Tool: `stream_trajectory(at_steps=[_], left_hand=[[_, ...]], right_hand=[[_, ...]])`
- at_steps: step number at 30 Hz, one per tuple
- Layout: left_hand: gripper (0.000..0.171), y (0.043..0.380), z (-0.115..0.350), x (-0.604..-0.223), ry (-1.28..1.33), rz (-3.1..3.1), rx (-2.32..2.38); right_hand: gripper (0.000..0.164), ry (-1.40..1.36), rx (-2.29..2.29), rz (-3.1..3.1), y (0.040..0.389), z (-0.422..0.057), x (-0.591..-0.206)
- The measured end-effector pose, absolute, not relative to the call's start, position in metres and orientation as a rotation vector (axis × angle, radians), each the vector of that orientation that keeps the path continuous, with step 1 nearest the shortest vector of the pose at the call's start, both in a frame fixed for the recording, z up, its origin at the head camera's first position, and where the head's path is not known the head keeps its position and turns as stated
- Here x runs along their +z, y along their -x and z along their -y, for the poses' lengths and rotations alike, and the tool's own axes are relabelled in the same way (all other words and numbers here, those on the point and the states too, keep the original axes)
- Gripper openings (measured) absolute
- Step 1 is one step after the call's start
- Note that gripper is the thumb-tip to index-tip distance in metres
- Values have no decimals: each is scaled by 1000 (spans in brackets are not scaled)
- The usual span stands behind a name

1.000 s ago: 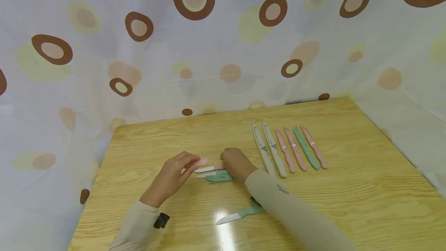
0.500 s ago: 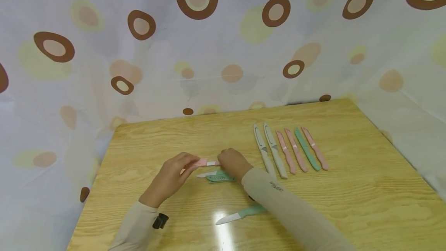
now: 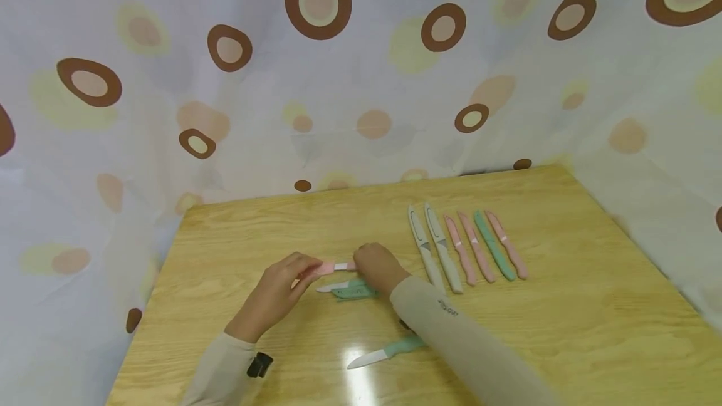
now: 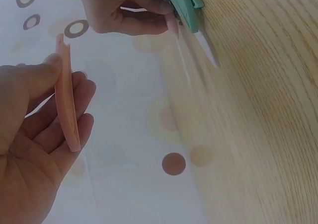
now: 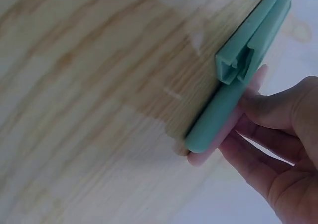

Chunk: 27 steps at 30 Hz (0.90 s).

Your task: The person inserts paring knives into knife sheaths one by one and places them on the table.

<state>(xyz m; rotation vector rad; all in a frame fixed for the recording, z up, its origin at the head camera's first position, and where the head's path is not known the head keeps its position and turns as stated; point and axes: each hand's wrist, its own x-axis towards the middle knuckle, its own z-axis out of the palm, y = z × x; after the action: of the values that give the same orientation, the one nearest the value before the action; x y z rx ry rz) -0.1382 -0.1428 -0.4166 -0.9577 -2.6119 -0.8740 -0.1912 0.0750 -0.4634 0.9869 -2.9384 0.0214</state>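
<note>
My left hand (image 3: 273,293) pinches a pink blade sheath (image 3: 324,268) between thumb and fingers; in the left wrist view the slim sheath (image 4: 66,100) lies across the fingers. My right hand (image 3: 380,266) grips the handle of a pink paring knife (image 3: 341,266), its white blade pointing left towards the sheath. Whether the tip sits inside the sheath, I cannot tell. Just nearer lies a green-handled knife (image 3: 331,288) with its blade bare, and a green sheath (image 3: 354,294) beside it. The right wrist view shows the green handle (image 5: 211,122) alongside the pink handle (image 5: 198,158).
Another bare green knife (image 3: 402,346) lies near the right forearm. To the right stand in a row two cream knives (image 3: 443,246), several pink knives (image 3: 476,246) and one green knife (image 3: 494,246), all sheathed. A patterned curtain (image 3: 259,105) backs the wooden table (image 3: 592,306).
The pink knife's blade and the pink sheath have come together in line; the blade tip, visible one second ago, is now hidden at the sheath. The other knives have stayed put.
</note>
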Motion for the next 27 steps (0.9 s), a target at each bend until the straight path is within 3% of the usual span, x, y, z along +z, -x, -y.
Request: stream_trajectory(at_steps=[10, 27], left_hand=[[20, 138, 144, -418, 969, 2544, -871], [21, 139, 141, -411, 984, 2505, -870]], right_hand=[[6, -759, 476, 2878, 169, -105, -451], [10, -747, 667, 2629, 113, -136, -436]])
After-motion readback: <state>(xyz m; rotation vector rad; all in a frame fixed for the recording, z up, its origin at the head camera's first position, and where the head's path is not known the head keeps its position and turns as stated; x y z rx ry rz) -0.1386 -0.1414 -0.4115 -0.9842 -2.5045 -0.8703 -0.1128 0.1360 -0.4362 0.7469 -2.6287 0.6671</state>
